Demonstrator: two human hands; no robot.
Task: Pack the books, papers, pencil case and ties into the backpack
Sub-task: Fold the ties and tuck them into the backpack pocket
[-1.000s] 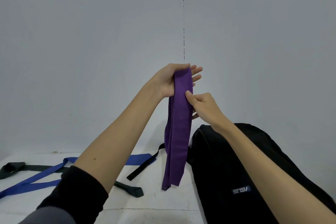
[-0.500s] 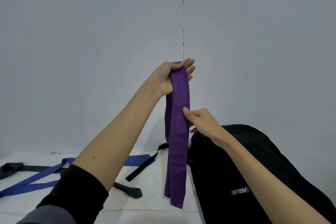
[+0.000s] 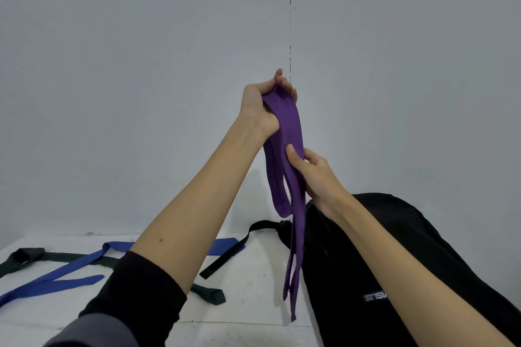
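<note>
Left arm is raised, sleeve pushed back to the elbow, left hand [image 3: 263, 104] held high with fingers curled round the top of the purple tie [image 3: 290, 132]. Right forearm is bare, right hand [image 3: 314, 172] kept lower, thumb and fingers pinched on the tie

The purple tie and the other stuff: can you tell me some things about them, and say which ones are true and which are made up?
1. Both hands hold the purple tie up in the air. True: the left hand grips its top and the right hand pinches it lower down.
2. The blue tie is inside the backpack. False: it lies on the white table.
3. The backpack is black. True.
4. The dark green tie hangs from the right hand. False: it lies on the table, partly under the blue tie.
5. The purple tie is rolled into a tight ball. False: it hangs down in long folds.
</note>
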